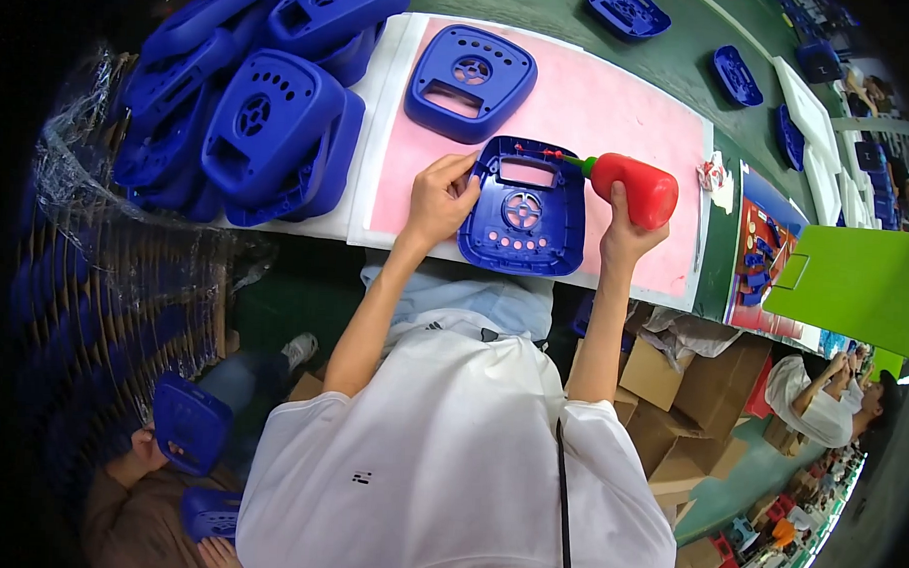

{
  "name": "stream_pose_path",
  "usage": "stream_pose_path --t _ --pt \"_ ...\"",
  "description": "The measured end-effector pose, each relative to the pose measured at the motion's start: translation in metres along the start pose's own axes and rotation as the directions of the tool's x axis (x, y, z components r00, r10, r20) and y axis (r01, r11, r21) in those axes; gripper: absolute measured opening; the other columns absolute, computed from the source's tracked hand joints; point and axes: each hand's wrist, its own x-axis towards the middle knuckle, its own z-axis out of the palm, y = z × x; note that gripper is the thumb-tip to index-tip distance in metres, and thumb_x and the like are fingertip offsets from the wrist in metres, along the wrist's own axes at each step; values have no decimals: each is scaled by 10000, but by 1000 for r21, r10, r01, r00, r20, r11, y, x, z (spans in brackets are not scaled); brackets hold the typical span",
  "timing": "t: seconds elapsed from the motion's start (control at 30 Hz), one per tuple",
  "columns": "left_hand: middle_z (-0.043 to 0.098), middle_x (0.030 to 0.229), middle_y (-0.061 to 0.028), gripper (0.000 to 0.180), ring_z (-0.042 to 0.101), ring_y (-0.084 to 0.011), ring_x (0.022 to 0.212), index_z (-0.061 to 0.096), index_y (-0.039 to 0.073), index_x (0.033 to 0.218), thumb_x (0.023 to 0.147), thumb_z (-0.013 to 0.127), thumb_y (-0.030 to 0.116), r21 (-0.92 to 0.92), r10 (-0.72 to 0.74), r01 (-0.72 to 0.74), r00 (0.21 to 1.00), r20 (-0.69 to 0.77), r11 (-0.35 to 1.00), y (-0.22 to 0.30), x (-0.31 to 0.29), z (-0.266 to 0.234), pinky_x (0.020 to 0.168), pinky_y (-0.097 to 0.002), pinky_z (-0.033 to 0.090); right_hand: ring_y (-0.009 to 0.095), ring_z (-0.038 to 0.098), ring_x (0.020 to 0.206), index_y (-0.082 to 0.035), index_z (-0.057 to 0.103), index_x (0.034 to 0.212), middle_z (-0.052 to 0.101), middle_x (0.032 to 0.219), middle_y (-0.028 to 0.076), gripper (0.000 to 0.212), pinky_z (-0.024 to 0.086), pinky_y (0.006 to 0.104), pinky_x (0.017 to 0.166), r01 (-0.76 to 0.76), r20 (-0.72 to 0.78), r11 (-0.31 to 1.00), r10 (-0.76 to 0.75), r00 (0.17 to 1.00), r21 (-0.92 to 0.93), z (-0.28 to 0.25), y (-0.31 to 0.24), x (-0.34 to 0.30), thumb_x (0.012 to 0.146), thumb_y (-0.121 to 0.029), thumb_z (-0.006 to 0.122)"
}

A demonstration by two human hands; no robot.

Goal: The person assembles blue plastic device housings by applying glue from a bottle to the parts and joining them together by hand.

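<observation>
1. all around, a big room with a green floor (743, 479), far things at the right too blurry to name.
2. at the left, tall dim stacks (103, 322) full of blue parts between brown sheets, with shiny clear wrap (83, 161) over some.
3. under the work, a table with a flat pink sheet (601, 99) on top, white along the edges.
4. at the right, open brown boxes (716, 383), insides hard to see; past them, a person in a white shirt (821, 397).
5. at the low left, another person in brown sleeves (126, 518), holding a blue part (191, 425).
6. on the table's left end, a messy pile of blue shells (270, 127).
7. on the pink sheet, a spare shell (502, 80), outside up.
8. nearer, the hollow shell (525, 189), open side up like a shallow tray, partly past the sheet's near edge.
9. at its left edge, the left hand (444, 199), fingers and thumb bent close together; cannot tell if pinching.
10. at its right, the right hand (632, 225), wrapped around a red bottle (638, 185), contents hidden.
11. just beside the sheet's right edge, crumpled white paper (718, 183) with red marks.
12. on the bottle, a green tip (588, 167), pointing left into the shell.
13. inside the shell, tiny red bits (539, 152) near the far edge.
</observation>
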Motion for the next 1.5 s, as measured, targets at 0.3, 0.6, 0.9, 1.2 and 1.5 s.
stream_pose_path --t 0.3,0.6,0.9,1.2,1.5 --pt "586 761 -46 367 492 -88 554 660 11 1136 770 641 -1 22 -5 4 1000 4 1000 2 0 3 518 -232 414 172 642 850 0 633 999 671 930 89 287 524 315 789 -137 -93 977 153 984 161 4 8 5 791 -130 782" --pt "609 849 -21 354 465 -49 610 657 6 1153 802 632 -34 49 12 -13 1000 6 999 -10 -2 3 520 -190 380 304 633 889 -34 506 1176 595 1042 162 498 574 380 684 -436 359 -79 709 608 896 -78 36 74 858 -390 648" --pt "586 847 -6 321 453 -41 629 649 -24 1144 824 630 -44 35 -3 2 1000 24 999 -15 1 10 520 -183 368 264 667 655 58 614 931 659 715 155 669 517 378 566 -283 67 591 499 864 -755 -140 36 83 814 -600 594" --pt "613 900 -19 312 469 -45 649 642 -36 1147 835 636 -27 111 -45 44 999 4 993 -15 -5 -3 537 -182 378 400 664 725 -28 716 728 661 756 229 530 518 480 692 -88 -79 174 55 995 -981 -192 27 166 893 -472 477" --pt "617 952 -21 331 465 -41 664 635 -37 1156 825 629 -38 87 -135 134 991 12 987 -4 -2 3 548 -170 366 351 648 1007 18 678 1025 670 1048 235 499 506 422 860 -633 -640 -118 247 728 -765 -398 157 270 679 -331 593"
